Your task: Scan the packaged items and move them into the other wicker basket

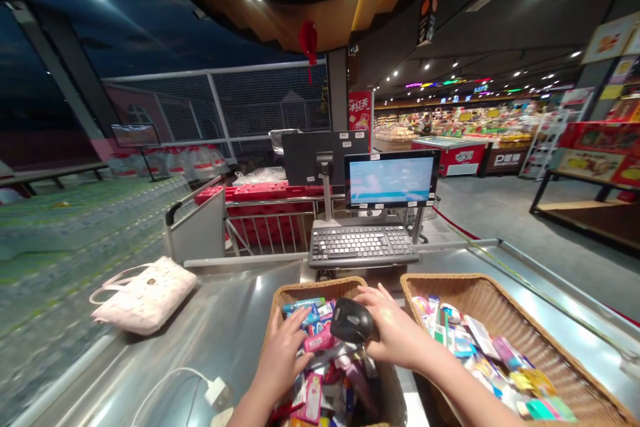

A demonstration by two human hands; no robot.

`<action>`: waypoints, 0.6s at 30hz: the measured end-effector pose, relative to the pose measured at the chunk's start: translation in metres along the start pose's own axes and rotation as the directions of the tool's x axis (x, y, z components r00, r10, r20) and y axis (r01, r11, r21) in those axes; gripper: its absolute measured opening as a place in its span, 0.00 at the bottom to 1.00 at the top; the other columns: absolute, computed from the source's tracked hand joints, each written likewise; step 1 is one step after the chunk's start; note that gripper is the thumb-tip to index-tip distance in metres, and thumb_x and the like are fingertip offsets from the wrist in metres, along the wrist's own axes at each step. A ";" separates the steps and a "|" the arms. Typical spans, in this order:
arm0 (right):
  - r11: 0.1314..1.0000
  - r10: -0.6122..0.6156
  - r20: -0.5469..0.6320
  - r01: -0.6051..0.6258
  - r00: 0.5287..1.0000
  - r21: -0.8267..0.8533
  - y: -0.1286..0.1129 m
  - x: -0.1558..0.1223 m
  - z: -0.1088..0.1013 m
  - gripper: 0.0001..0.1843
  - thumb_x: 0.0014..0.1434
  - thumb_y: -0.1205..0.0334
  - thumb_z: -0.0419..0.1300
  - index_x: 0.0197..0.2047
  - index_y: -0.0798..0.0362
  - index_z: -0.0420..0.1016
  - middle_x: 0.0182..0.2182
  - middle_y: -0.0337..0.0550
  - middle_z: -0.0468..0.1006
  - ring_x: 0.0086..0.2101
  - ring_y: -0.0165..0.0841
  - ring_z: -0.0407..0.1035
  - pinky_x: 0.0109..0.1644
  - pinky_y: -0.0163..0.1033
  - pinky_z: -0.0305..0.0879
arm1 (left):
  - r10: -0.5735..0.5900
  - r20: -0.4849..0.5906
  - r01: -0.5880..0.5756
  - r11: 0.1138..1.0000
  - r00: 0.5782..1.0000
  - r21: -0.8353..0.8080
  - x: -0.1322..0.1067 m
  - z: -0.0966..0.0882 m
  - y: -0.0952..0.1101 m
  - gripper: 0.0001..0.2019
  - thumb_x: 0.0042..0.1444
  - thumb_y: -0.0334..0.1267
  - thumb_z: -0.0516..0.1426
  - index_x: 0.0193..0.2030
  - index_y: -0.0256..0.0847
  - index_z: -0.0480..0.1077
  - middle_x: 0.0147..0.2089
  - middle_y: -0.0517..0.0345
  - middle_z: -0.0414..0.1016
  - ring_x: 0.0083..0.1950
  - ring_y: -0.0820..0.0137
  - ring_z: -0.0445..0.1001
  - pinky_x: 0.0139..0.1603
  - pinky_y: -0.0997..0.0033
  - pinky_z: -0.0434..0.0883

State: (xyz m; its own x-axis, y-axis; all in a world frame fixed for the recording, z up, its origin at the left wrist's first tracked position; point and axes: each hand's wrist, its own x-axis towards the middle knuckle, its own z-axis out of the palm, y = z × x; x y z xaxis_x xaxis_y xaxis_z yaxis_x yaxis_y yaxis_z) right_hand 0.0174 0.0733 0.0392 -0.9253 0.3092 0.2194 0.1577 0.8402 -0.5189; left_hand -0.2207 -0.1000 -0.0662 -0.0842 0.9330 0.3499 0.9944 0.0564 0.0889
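My right hand (pixel 393 330) is closed around a black handheld barcode scanner (pixel 351 321), held over the left wicker basket (pixel 313 291). My left hand (pixel 286 353) reaches into that basket with fingers curled on a small pink packet (pixel 320 341) among several small colourful packaged items. A second wicker basket (pixel 480 293) to the right holds more small packets.
Both baskets sit on a steel checkout counter (pixel 225 327). Behind them stand a keyboard (pixel 363 245) and a till screen (pixel 391 180). A pale pink handbag (pixel 145 293) lies at the left. A white charger and cable (pixel 217 390) lie near the front. Shop aisles stretch to the right.
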 end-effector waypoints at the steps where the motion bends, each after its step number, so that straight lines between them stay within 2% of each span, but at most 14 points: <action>1: 1.000 0.000 0.015 0.000 1.000 0.008 -0.001 0.000 0.002 0.27 0.44 0.65 0.60 0.50 0.51 0.75 0.52 0.49 0.76 0.63 0.50 0.58 0.70 0.65 0.38 | -0.010 0.021 0.010 1.000 1.000 -0.014 -0.004 0.002 0.000 0.05 0.57 0.42 0.59 0.37 0.44 0.72 0.67 0.48 0.66 0.67 0.51 0.64 0.71 0.31 0.42; 6: 0.998 0.041 0.070 -0.043 0.997 0.038 0.000 -0.003 0.013 0.31 0.42 0.66 0.61 0.52 0.56 0.74 0.53 0.55 0.74 0.64 0.52 0.57 0.70 0.64 0.37 | -0.055 0.199 0.071 0.995 0.978 -0.076 -0.012 0.004 0.005 0.06 0.53 0.41 0.63 0.33 0.43 0.73 0.67 0.49 0.65 0.68 0.49 0.63 0.69 0.28 0.46; 9: 0.996 0.050 0.058 -0.054 0.997 0.066 0.004 -0.010 0.015 0.31 0.41 0.67 0.61 0.53 0.56 0.74 0.53 0.55 0.75 0.63 0.52 0.57 0.70 0.63 0.37 | -0.065 0.249 0.086 0.993 0.966 -0.075 -0.014 0.004 0.008 0.08 0.49 0.42 0.66 0.32 0.43 0.74 0.69 0.49 0.63 0.68 0.46 0.61 0.67 0.26 0.46; 11: 0.995 0.061 0.017 -0.063 0.998 0.082 0.006 -0.017 0.011 0.31 0.41 0.67 0.61 0.52 0.56 0.73 0.52 0.54 0.75 0.62 0.51 0.59 0.70 0.61 0.41 | -0.050 0.234 0.069 0.995 0.971 -0.078 -0.012 0.006 0.007 0.13 0.48 0.47 0.66 0.38 0.45 0.76 0.70 0.46 0.60 0.69 0.45 0.60 0.67 0.26 0.48; 14: 0.991 0.094 -0.054 -0.089 0.994 0.098 0.010 -0.034 -0.004 0.29 0.42 0.69 0.61 0.51 0.53 0.74 0.50 0.51 0.77 0.58 0.49 0.64 0.67 0.57 0.51 | 0.008 0.166 0.007 0.996 0.986 -0.086 0.001 0.009 0.007 0.20 0.54 0.51 0.62 0.52 0.48 0.73 0.69 0.44 0.61 0.68 0.46 0.62 0.65 0.27 0.54; 16: 0.987 0.133 -0.097 -0.124 0.986 0.098 0.014 -0.049 -0.020 0.31 0.42 0.71 0.59 0.52 0.50 0.73 0.51 0.49 0.77 0.56 0.47 0.66 0.65 0.55 0.56 | 0.058 0.118 -0.048 0.995 0.991 -0.089 0.022 0.008 0.014 0.19 0.58 0.49 0.59 0.55 0.50 0.72 0.69 0.45 0.62 0.68 0.48 0.63 0.65 0.29 0.57; 18: 0.982 0.185 -0.157 -0.176 0.970 0.067 0.023 -0.068 -0.037 0.34 0.41 0.73 0.58 0.55 0.50 0.72 0.54 0.49 0.75 0.58 0.46 0.65 0.66 0.54 0.56 | 0.120 0.086 -0.111 0.988 0.989 -0.108 0.050 0.006 0.031 0.17 0.60 0.47 0.58 0.55 0.50 0.71 0.69 0.46 0.61 0.68 0.49 0.62 0.65 0.30 0.57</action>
State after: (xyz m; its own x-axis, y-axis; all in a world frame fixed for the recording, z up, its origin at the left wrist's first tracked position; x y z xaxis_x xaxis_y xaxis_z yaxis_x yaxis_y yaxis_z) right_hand 0.0968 0.0882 0.0432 -0.8147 0.5249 0.2464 0.2946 0.7407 -0.6038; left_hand -0.1932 -0.0495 -0.0512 0.0417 0.9602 0.2763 0.9850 -0.0859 0.1496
